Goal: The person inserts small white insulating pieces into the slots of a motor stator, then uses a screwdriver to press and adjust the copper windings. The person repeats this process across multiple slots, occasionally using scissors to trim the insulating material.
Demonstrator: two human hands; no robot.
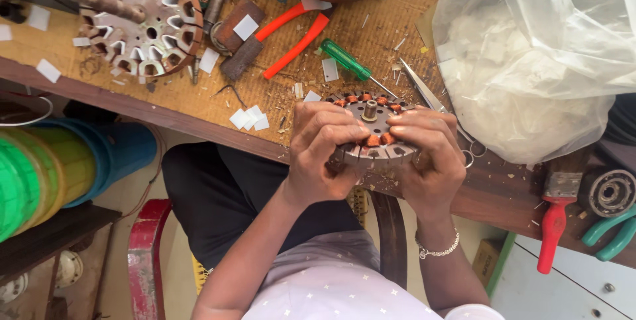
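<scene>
**Head view: both hands on a wound stator**

Head view shows the stator (373, 133) at the near bench edge (199, 121), gripped between both hands. Left hand (322, 154) fingers curl closed over its near-left rim; right hand (424, 151) fingers close over the right rim, thumbs pressing the copper coils. Best to keep the pressure even and the core flat on the bench. Scissors (430, 98) and a green screwdriver (348, 61) lie just behind

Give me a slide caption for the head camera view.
Both hands, left hand and right hand, grip a copper-wound stator at the workbench edge.
</scene>
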